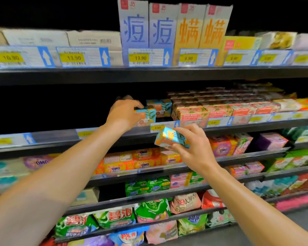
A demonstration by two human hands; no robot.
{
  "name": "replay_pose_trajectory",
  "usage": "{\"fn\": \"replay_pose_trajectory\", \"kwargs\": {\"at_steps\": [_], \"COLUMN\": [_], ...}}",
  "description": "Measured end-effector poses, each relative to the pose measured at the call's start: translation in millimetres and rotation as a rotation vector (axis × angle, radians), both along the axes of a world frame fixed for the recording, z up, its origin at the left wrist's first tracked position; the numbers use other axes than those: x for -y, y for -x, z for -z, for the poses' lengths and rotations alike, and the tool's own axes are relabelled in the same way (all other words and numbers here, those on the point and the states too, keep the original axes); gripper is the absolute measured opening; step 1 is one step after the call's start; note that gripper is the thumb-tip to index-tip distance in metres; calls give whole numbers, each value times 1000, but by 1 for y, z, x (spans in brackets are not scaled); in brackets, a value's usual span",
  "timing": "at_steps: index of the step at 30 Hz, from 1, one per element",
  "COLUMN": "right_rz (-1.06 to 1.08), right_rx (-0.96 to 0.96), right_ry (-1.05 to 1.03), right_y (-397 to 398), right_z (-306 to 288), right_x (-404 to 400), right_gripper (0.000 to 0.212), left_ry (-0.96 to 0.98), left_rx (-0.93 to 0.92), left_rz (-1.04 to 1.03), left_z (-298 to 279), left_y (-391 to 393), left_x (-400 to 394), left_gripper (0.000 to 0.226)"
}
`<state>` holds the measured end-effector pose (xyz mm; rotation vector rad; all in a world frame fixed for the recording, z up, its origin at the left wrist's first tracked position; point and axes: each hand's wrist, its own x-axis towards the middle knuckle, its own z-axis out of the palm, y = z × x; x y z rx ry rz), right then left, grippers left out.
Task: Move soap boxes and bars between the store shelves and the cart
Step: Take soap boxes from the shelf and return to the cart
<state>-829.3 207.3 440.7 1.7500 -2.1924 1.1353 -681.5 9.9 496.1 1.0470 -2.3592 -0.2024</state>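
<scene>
Seemingly mid-shelving, the left hand point(124, 115) grips a box point(147, 116) at the shelf point(220, 126) edge and should seat it squarely, while the right hand point(192, 146) pinches another box point(171, 138) just below, tilted.

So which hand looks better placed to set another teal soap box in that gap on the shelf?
Probably the left hand: it already holds a teal soap box at the shelf edge. The right hand holds its box lower, off the shelf.

Dark open room lies on the shelf point(43, 137) left of the blue soap boxes point(158, 107); pink boxes point(192, 114) crowd the right.
</scene>
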Motion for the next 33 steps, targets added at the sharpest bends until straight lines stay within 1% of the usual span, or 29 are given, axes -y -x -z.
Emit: {"fn": "replay_pose_trajectory", "kwargs": {"at_steps": [4,12,15,20,22,24,25,28,33], "right_rz": [-36,-102,-132,-161,-178,-190,-193,-204,-236], "right_rx": [-18,-72,-124,-119,-113,-112,-111,-114,-120], "right_ry": [-33,-43,-43,-44,-36,-23,-17,-19,-44], "right_y": [14,40,46,50,51,52,53,52,50], "right_z": [-1,1,4,7,7,6,6,4,4], "right_x": [0,-6,-6,-3,-1,1,2,5,9], "right_gripper": [49,49,48,49,50,50,50,50,51], "left_ry": [-19,8,14,21,-4,-24,-19,0,3], "left_rx": [12,4,10,12,34,95,133,194,207], "left_rz": [-11,9,-3,-22,-26,-48,-64,-82,-125], "left_z": [-1,3,4,3,1,0,-1,-3,-6], "left_y": [16,51,61,67,66,65,65,63,59], "left_x": [-4,-10,-13,-17,-16,-16,-16,-14,-10], "left_gripper": [30,28,30,33,45,58,60,56,54]}}
